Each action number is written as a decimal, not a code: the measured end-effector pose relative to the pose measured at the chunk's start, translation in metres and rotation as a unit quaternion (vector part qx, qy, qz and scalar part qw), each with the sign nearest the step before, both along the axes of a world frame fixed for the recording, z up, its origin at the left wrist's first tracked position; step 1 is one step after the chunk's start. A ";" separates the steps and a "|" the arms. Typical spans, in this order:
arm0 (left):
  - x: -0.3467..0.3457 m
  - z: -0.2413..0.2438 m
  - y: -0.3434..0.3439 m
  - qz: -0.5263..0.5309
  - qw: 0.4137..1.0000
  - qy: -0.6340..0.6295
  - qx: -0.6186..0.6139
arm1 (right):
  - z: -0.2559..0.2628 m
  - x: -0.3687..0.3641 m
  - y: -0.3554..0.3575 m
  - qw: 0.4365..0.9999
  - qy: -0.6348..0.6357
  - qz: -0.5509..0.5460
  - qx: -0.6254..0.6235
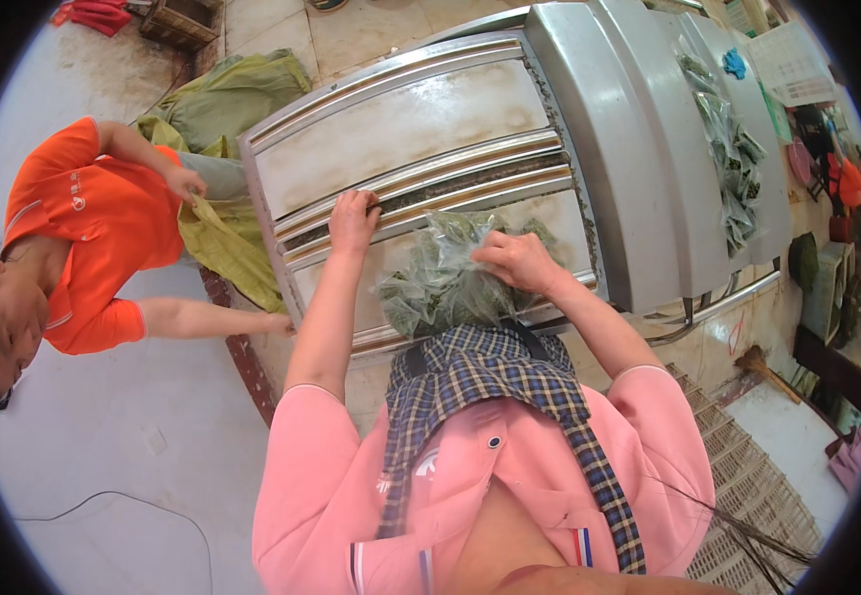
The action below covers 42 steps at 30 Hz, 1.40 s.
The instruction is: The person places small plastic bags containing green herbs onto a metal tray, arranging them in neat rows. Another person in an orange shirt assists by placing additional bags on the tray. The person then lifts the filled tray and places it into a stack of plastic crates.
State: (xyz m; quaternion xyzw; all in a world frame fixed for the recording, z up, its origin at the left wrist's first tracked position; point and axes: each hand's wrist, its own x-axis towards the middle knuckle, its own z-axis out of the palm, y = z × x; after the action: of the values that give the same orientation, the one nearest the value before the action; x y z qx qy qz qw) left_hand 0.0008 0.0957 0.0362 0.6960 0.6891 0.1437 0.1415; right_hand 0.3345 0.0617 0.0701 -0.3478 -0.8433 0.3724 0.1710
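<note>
Several clear plastic bags (442, 279) of dried green leaf-like material lie in a pile on the near side of a metal vacuum sealing machine's bed (393, 149). My right hand (523, 262) pinches the upper part of one bag in the pile. Further left, my left hand (354, 219) rests with curled fingers at the sealing bars (430, 193) across the middle of the bed. Whether anything small is between those fingers cannot be seen. The pile's lower edge is against my checked apron (486, 364).
A raised steel lid (624, 149) stands on the right, with more filled bags (732, 160) and a blue cloth (733, 64) on it. At left, a person in an orange shirt (103, 230) holds a yellow-green woven sack (233, 245). A woven bamboo mat (750, 476) lies at lower right.
</note>
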 end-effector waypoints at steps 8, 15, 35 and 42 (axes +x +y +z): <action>0.000 -0.007 -0.004 -0.069 0.995 0.070 0.005 | 0.000 -0.003 -0.004 1.000 0.008 -0.008 0.016; 0.002 0.006 -0.017 -0.069 0.996 0.047 -0.027 | 0.001 0.000 -0.005 0.999 0.011 -0.010 0.035; 0.075 0.100 -0.150 -0.063 0.985 -0.141 -0.078 | 0.003 -0.001 -0.017 0.995 0.027 -0.018 0.098; 0.107 0.053 -0.124 -0.051 0.990 -0.124 0.044 | 0.000 -0.003 -0.016 0.996 0.036 -0.019 0.082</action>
State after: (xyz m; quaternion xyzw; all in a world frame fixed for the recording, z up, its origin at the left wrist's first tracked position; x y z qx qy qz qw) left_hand 0.1079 -0.0284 0.0892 0.7130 0.6225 0.2515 0.2020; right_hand 0.3310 0.0456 0.0700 -0.3345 -0.8577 0.3110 0.2360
